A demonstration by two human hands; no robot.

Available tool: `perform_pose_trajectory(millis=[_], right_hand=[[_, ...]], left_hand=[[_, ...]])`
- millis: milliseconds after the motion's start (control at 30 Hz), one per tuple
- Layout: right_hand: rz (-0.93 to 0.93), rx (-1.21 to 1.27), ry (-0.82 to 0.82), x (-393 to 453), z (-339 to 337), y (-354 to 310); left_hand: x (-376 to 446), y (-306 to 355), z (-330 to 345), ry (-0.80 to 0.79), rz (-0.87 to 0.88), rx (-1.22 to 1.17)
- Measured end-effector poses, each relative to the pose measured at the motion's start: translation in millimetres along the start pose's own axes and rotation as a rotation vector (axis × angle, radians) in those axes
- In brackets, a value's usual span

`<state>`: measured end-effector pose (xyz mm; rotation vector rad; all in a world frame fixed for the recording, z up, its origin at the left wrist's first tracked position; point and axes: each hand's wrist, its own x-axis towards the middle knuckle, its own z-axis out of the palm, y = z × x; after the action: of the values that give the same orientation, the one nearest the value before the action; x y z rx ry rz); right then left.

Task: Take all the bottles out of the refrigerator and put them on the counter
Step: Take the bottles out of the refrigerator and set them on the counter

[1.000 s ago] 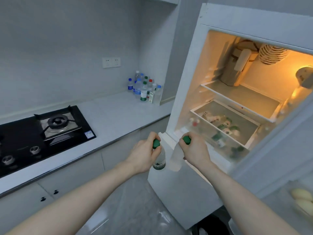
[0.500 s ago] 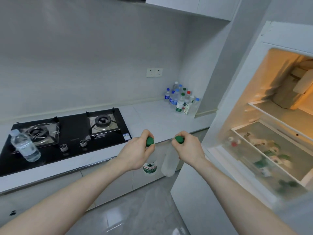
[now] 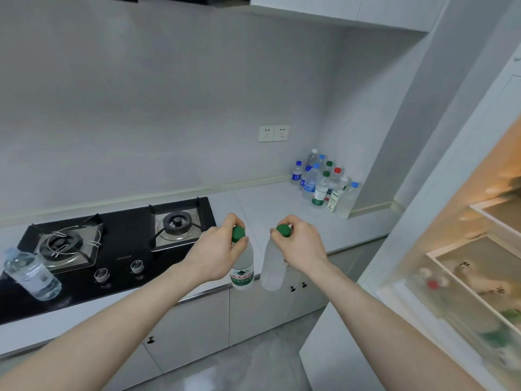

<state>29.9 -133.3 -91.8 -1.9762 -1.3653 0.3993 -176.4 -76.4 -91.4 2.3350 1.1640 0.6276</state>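
Observation:
My left hand [image 3: 217, 249] grips the neck of a green-capped bottle with a green label [image 3: 243, 270], hanging upright over the counter's front edge. My right hand [image 3: 301, 246] holds a second green-capped clear bottle [image 3: 273, 268] by its neck, right beside the first. The grey counter [image 3: 270, 204] lies just beyond them. A cluster of several bottles [image 3: 324, 183] stands in its far right corner. The open refrigerator [image 3: 479, 249] glows at the right, with blurred bottles still in its drawer [image 3: 462, 289].
A black gas hob [image 3: 112, 244] fills the counter's left part, and a large clear water bottle [image 3: 31, 273] lies tilted on its left end. Wall sockets [image 3: 274, 133] sit above the counter. Cabinet doors [image 3: 253, 311] run below it.
The view has swung left from the refrigerator toward the counter. Both hands have carried their bottles up and forward, now over the counter's front edge.

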Motion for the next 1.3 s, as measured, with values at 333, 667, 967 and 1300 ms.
perform_pose_trajectory(millis=[333, 667, 967, 1300], right_hand=[[0.034, -0.002, 0.016, 99, 6, 18], [0.215, 0.022, 0.105, 196, 23, 39], [0.371, 0.03, 0.183, 263, 6, 83], [0.515, 0.033, 0.205, 324, -34, 183]], left_hand=[[111, -27, 11, -0.028, -0.001, -0.004], [239, -74, 24, -0.144, 0.046, -0.004], [351, -74, 60, -0.246, 0.072, 0.015], [452, -26, 159, -0.392, 0.108, 0.061]])
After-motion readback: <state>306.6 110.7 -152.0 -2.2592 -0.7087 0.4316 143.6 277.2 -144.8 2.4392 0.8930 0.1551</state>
